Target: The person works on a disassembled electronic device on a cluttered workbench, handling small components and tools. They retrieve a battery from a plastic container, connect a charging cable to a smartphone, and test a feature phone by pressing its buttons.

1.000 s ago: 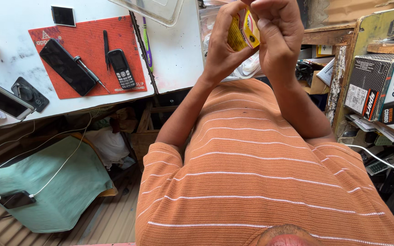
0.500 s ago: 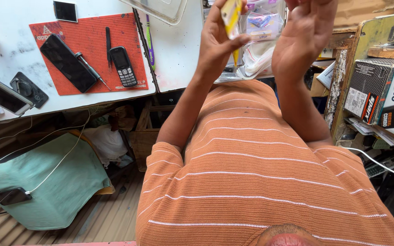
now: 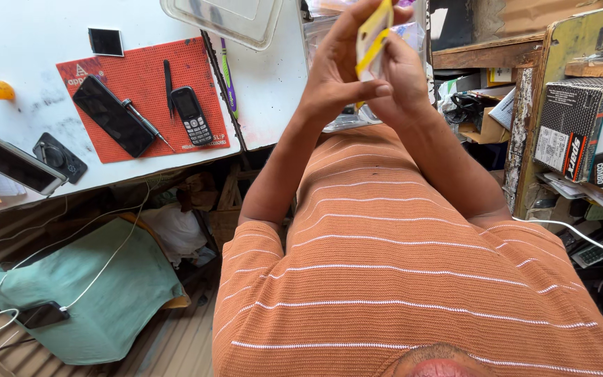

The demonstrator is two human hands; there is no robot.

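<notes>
Fingers of the left hand [image 3: 333,73] curl around the yellow packet [image 3: 373,35] at twelve o'clock, thumb pressing its lower edge, probably to steady it, while the right hand [image 3: 406,77] closes behind it, well above the red mat [image 3: 148,105] at ten o'clock.

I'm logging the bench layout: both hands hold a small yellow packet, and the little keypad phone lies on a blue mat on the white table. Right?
Not quite: the mat is red, not blue, as the head view shows. The keypad phone does lie on it, on the white table, and the left hand and right hand do hold the yellow packet.
</notes>
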